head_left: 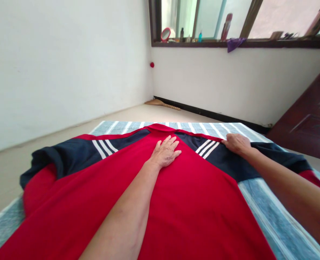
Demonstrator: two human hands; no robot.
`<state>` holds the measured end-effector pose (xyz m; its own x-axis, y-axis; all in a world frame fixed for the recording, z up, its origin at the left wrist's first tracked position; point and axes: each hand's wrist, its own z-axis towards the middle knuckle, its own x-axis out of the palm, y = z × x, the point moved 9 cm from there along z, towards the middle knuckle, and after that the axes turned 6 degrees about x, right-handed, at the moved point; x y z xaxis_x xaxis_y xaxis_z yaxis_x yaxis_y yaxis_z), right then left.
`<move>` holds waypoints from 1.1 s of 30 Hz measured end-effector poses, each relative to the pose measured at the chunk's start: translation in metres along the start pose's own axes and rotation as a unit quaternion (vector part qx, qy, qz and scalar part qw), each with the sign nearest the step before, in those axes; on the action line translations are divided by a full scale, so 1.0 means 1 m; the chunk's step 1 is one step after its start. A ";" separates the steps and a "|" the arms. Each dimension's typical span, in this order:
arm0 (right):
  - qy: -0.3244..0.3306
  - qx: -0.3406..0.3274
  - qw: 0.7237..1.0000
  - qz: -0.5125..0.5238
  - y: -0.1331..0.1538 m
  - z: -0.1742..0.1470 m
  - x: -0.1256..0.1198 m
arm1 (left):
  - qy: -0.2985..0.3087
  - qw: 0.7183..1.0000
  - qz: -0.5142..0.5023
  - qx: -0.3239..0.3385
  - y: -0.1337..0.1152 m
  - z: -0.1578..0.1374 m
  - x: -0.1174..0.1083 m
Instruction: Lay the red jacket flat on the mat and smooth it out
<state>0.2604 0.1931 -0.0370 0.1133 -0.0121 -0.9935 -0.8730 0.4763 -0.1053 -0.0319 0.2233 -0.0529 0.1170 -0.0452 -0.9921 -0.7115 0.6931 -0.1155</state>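
Observation:
A red and navy jacket [192,202] with white shoulder stripes lies spread out, its collar toward the far edge. My left hand [165,151] rests flat on the red cloth just below the collar, fingers apart. At the top edge of the right shoulder, my right hand [237,143] is closed on the jacket's cloth. The left sleeve [43,166] is bunched and hangs over the side. Part of the right sleeve [286,157] is hidden behind my right forearm.
Beneath the jacket is a blue and white striped cloth [279,216]. A broom [162,104] lies on the floor in the corner. Bottles, a round mirror [165,34] and a purple cloth [234,44] sit along the window sill. A dark red wooden door [308,115] stands at right.

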 end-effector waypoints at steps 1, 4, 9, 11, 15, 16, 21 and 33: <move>-0.006 0.001 1.000 -0.008 -0.001 -0.001 -0.003 | 0.000 1.000 -0.001 0.000 0.000 0.000 0.000; -0.017 0.001 1.000 -0.025 -0.003 -0.002 -0.008 | 0.006 1.000 -0.004 -0.002 0.001 0.000 0.002; -0.056 -0.038 0.997 -0.029 0.019 -0.020 -0.015 | 0.005 1.000 0.000 0.000 -0.001 0.001 0.000; -0.081 -0.084 0.993 -0.020 0.045 -0.035 -0.019 | 0.006 1.000 -0.001 -0.001 -0.001 0.001 0.000; -0.083 -0.240 0.965 0.067 0.111 -0.067 -0.016 | 0.001 1.000 0.002 -0.003 0.000 0.002 0.000; -0.064 -0.265 0.958 0.085 0.123 -0.071 -0.011 | 0.000 1.000 0.005 -0.004 0.000 0.002 0.001; 0.036 -0.220 0.968 0.114 0.135 -0.063 0.012 | -0.010 1.000 0.017 -0.017 0.005 0.003 0.001; -0.022 -0.157 0.979 0.128 0.096 -0.082 -0.002 | 0.001 0.999 0.024 -0.032 0.011 0.009 0.000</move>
<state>0.1375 0.1665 -0.0484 -0.1138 0.1137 -0.9870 -0.9776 0.1641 0.1317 -0.0337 0.2372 -0.0542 0.0798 -0.0150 -0.9967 -0.7589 0.6473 -0.0705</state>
